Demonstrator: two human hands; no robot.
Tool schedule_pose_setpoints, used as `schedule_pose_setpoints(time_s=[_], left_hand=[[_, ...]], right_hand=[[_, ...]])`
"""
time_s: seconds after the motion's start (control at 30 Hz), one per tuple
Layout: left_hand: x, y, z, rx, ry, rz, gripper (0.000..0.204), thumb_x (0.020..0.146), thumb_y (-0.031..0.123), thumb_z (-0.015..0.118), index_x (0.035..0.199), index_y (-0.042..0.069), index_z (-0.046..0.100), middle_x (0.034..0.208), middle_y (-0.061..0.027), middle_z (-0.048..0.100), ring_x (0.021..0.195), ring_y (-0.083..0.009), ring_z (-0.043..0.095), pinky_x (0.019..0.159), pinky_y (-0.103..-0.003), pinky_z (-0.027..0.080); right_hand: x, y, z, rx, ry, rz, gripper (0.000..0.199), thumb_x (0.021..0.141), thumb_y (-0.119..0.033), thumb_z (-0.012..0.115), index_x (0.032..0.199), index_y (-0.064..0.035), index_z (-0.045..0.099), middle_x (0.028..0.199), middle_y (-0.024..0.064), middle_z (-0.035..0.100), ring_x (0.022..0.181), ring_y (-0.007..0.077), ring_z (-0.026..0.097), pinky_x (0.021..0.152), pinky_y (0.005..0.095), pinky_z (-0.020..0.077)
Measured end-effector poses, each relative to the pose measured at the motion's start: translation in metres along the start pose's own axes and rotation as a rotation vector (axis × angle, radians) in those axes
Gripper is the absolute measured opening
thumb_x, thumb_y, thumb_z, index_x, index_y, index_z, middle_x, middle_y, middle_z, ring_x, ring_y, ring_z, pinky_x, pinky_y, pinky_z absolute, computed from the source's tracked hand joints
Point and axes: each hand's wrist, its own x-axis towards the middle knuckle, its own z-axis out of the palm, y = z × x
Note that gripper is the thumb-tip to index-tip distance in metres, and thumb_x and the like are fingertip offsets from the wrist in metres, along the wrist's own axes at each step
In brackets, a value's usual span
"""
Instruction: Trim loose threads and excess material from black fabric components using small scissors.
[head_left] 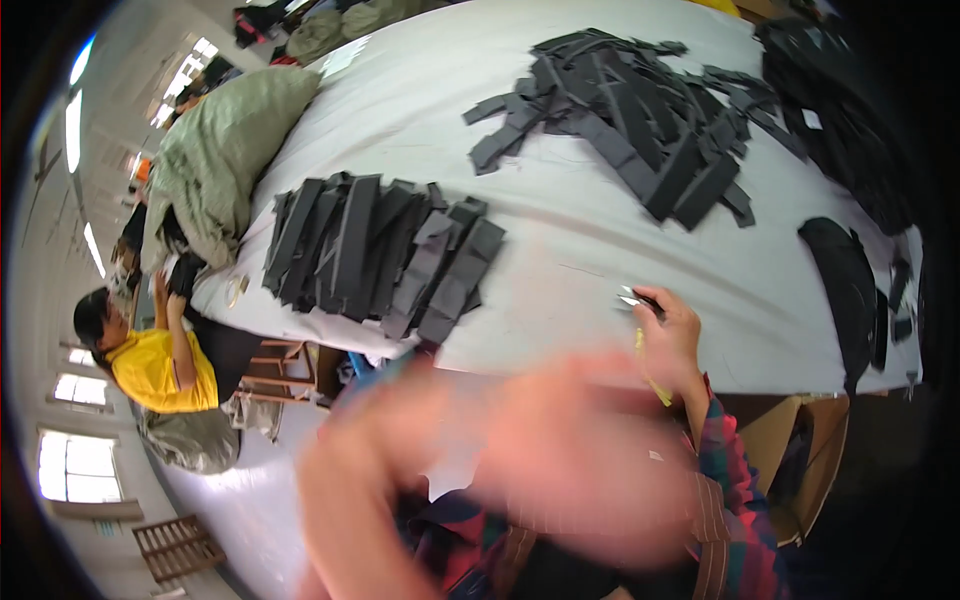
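Observation:
My right hand (672,335) is closed around a pair of thread snips (645,302) at the near side of the white-covered table (560,260). The blades point left, and a yellow strip (652,375) hangs beside the palm. Close to the camera, my left hand (570,440) is smeared by motion, so its fingers do not show clearly. It hides part of the table's front edge and my lap. Left of centre lies a row of dark grey fabric strips (370,250), apart from both hands. Farther back is a tangled heap of similar grey strips (630,110).
Dark fabric pieces (845,290) and a black bundle (830,120) lie along the right side. A large green sack (225,140) rests at the left edge. Someone in a yellow shirt (165,370) is at the left, near a wooden stool (285,365). A cardboard box (825,460) stands below right.

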Motion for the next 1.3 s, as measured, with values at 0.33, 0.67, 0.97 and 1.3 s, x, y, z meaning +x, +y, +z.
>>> schedule_pose_setpoints(time_s=[0.33,0.67,0.97,1.3], left_hand=[[-0.024,0.012,0.064,-0.353,0.035,-0.284,0.030,0.083,0.040,0.067,0.097,0.013,0.064,0.114,-0.0267,0.053,0.109,-0.0636,0.044,0.082,-0.068,0.037],[-0.023,0.009,0.064,-0.242,0.116,-0.377,0.015,0.090,0.026,0.059,0.098,0.014,0.060,0.103,-0.0258,0.058,0.096,-0.0584,0.054,0.083,-0.066,0.042],[-0.059,-0.093,-0.079,1.596,-0.622,-0.383,0.047,0.076,0.020,0.072,0.120,0.016,0.056,0.143,-0.0065,0.038,0.132,-0.0377,0.032,0.102,-0.066,0.019],[-0.134,-0.113,-0.197,2.046,-0.444,-0.693,0.055,0.081,0.030,0.062,0.134,0.031,0.047,0.150,-0.0029,0.027,0.139,-0.0251,0.025,0.095,-0.078,0.014]], right_hand=[[0.005,0.011,-0.006,0.076,-0.008,0.107,0.022,0.080,-0.020,0.067,0.101,-0.0101,0.067,0.082,0.0078,0.066,0.071,0.0206,0.062,0.065,0.0306,0.0474],[0.094,0.088,-0.018,0.053,0.391,0.210,0.041,0.079,-0.025,0.071,0.117,-0.0151,0.058,0.106,0.0067,0.063,0.095,0.0196,0.061,0.081,0.0321,0.0472],[0.146,0.101,-0.030,-0.139,0.387,0.476,0.051,0.075,-0.037,0.072,0.119,-0.0187,0.056,0.113,0.0083,0.064,0.102,0.0265,0.061,0.088,0.0379,0.0454],[0.156,0.107,-0.025,0.108,0.399,0.364,0.043,0.072,-0.015,0.071,0.114,-0.0137,0.060,0.095,0.0041,0.065,0.082,0.0155,0.061,0.072,0.0303,0.0463]])
